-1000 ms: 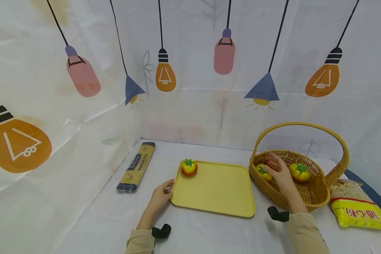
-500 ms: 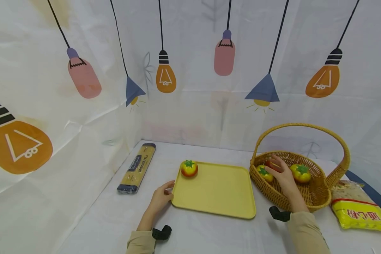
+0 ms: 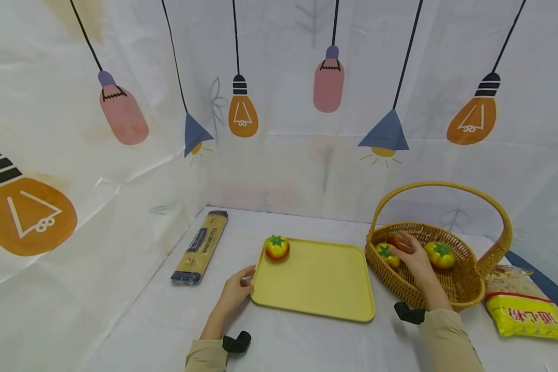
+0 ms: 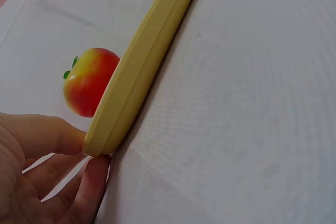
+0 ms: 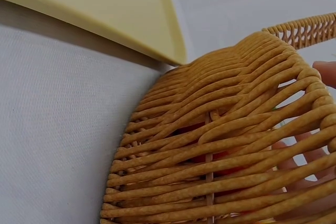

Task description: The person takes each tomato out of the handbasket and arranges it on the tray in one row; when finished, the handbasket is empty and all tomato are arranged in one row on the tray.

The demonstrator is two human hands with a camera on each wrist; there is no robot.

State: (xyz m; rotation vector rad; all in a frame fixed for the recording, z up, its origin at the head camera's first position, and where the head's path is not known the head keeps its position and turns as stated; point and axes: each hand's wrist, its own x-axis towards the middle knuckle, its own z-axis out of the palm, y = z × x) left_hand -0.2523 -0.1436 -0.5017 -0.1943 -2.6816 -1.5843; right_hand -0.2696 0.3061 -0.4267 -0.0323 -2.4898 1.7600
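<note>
My left hand pinches the left edge of a yellow tray; in the left wrist view the thumb is on the rim, with a finger below it. A red-and-yellow toy tomato with a green leafy top sits in the tray's far left corner. Inside the wicker basket, my right hand has bent fingers beside a red round thing. Whether they grip it is hidden. Two more toy tomatoes are there, a left one and a right one. The right wrist view mostly shows basket weave.
A pack of spaghetti lies left of the tray on the white table. To the right of the basket is a yellow-and-clear food bag. The basket's tall handle arches over it. White printed sheets enclose the table's back and left.
My right hand has sunk slightly deeper into the basket, by the red round thing. The left hand stays at the tray's edge, and the tray and its toy tomato keep their places.
</note>
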